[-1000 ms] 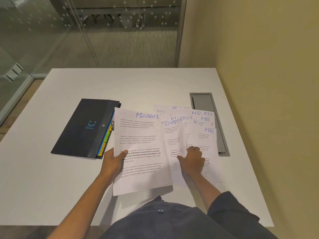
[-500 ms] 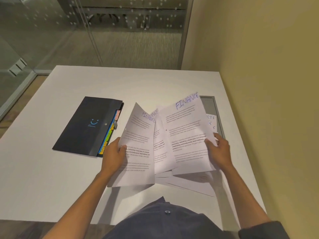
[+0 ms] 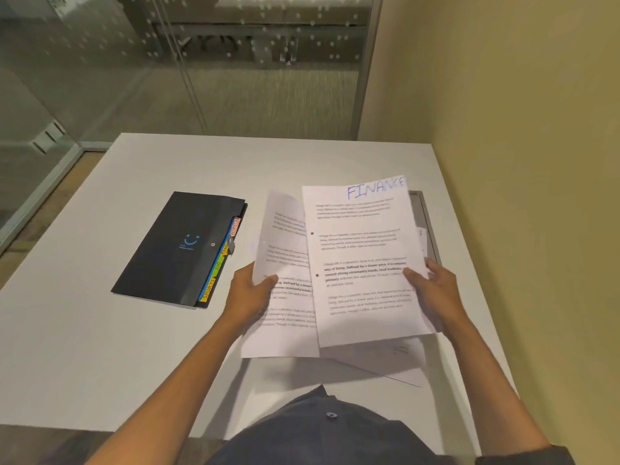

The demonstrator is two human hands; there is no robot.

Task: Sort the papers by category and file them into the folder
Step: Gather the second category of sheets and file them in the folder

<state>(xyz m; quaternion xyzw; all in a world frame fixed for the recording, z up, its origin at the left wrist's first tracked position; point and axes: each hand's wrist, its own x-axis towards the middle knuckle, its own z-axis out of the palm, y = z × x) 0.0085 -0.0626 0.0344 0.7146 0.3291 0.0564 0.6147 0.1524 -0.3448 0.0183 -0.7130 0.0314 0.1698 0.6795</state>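
My right hand (image 3: 436, 290) grips the right edge of a printed sheet headed FINANCE (image 3: 362, 263), lifted above the table. My left hand (image 3: 250, 290) holds another printed sheet (image 3: 285, 297) by its left edge; the FINANCE sheet overlaps its right side. More white papers (image 3: 392, 360) lie flat on the table under the raised sheets. A black folder (image 3: 174, 246) with a blue smiley and coloured index tabs, one reading SPORTS, lies closed to the left of my left hand.
The white table (image 3: 100, 347) ends at a yellow wall on the right and a glass partition at the back. A grey cable hatch (image 3: 427, 226) is set into the table behind the papers.
My right hand lifted the FINANCE sheet off the spread pile and brought it left over the sheet in my left hand. The fanned sheets have closed together.
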